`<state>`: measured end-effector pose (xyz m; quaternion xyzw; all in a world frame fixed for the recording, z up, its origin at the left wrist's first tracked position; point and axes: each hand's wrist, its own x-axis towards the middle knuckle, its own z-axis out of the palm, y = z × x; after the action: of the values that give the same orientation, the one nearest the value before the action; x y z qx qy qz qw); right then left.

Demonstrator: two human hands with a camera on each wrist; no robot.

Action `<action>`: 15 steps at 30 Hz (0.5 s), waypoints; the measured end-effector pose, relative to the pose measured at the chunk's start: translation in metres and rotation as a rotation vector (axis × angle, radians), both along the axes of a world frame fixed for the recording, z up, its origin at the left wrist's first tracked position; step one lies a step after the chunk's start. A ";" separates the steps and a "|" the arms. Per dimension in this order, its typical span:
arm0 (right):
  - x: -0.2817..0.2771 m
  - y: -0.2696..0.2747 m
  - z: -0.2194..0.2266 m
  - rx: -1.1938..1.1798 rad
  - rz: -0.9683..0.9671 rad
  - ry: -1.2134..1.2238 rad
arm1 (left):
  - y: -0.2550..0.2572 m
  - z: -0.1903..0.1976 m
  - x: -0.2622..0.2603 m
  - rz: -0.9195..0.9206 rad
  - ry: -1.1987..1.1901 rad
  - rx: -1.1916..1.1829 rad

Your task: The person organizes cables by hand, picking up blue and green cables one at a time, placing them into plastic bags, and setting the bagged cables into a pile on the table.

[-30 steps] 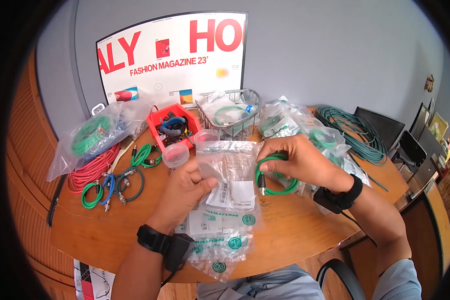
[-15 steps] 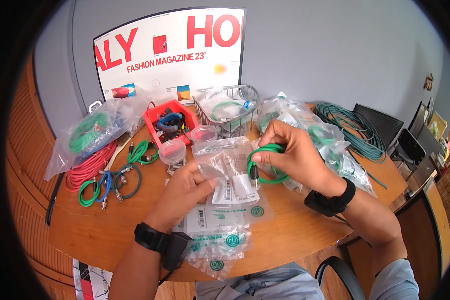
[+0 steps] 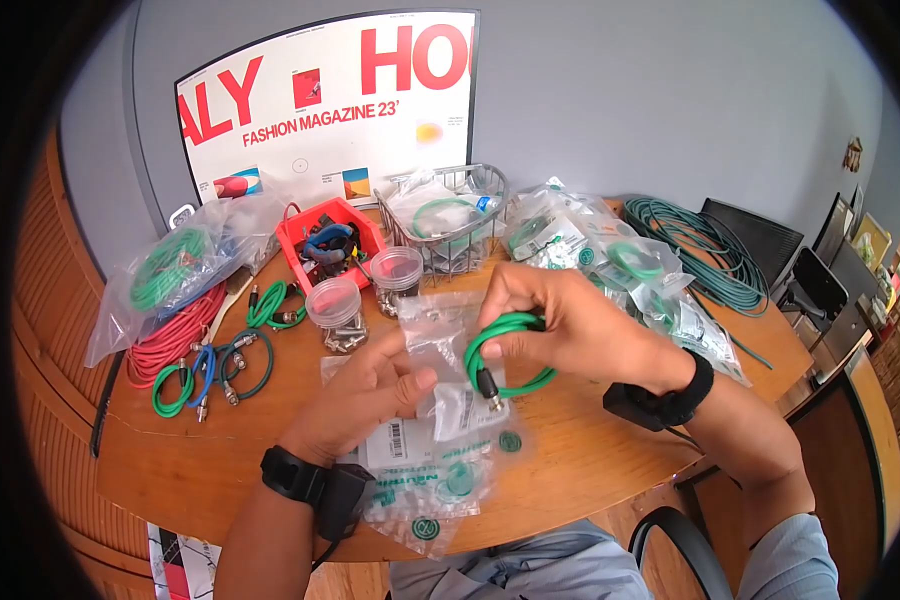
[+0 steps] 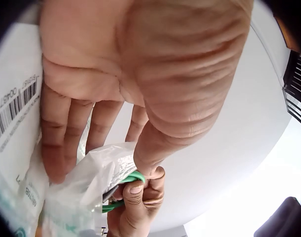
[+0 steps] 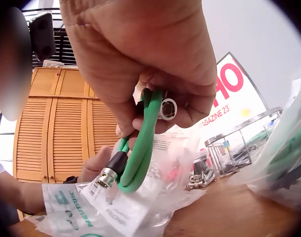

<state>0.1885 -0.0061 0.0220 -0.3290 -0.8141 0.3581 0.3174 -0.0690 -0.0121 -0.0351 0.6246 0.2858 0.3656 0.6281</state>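
Note:
My right hand (image 3: 560, 320) pinches a coiled green cable (image 3: 473, 355) between thumb and fingers. One metal BNC connector (image 5: 107, 177) with a black sleeve hangs from the coil; a second connector (image 5: 168, 108) shows by the fingers in the right wrist view. My left hand (image 3: 365, 395) holds a clear plastic bag (image 3: 435, 340) at its left side, thumb in front and fingers extended behind. In the head view the coil overlaps the bag's upper part. Beneath lie several printed clear bags (image 3: 400, 490); a barcode label (image 4: 17, 106) shows in the left wrist view.
Behind the hands stand two clear jars (image 3: 335, 305) of metal parts, a red bin (image 3: 315, 255) of tools and a wire basket (image 3: 450, 240). Bagged cables (image 3: 620, 265) and a dark green coil (image 3: 690, 240) lie right. Red cable (image 3: 175, 330) and small coiled cables (image 3: 175, 395) lie left.
My right hand has carried the green cable left and down, from beside the bag to over it. The bag has tilted and sunk somewhat in my left hand.

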 end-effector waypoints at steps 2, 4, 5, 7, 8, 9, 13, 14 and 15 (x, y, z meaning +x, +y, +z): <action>-0.007 -0.003 -0.001 0.047 0.044 0.007 | 0.000 -0.002 0.000 -0.045 -0.001 -0.055; -0.015 -0.010 0.002 0.046 0.034 -0.090 | 0.006 -0.005 -0.001 -0.040 0.036 -0.095; -0.017 -0.008 -0.001 0.072 0.027 -0.116 | 0.008 -0.006 -0.002 -0.036 0.075 -0.135; -0.017 -0.004 -0.006 0.113 0.017 -0.095 | 0.011 -0.010 -0.002 0.039 0.082 -0.102; -0.016 -0.002 -0.009 0.151 0.006 -0.073 | 0.012 -0.013 -0.002 0.112 0.090 -0.071; -0.013 0.000 -0.010 0.150 0.012 -0.075 | 0.014 -0.016 -0.003 0.117 0.087 -0.074; 0.004 0.004 0.000 0.054 -0.100 0.105 | 0.016 -0.014 0.001 0.081 -0.344 -0.193; 0.007 0.002 0.003 -0.018 -0.117 0.118 | 0.014 -0.011 0.003 0.084 -0.419 -0.198; 0.008 0.002 0.002 0.090 -0.152 -0.004 | 0.015 -0.012 0.002 0.082 -0.419 -0.197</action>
<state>0.1969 -0.0043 0.0241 -0.3761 -0.8027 0.2954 0.3563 -0.0672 0.0028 -0.0472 0.4586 0.2089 0.4828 0.7162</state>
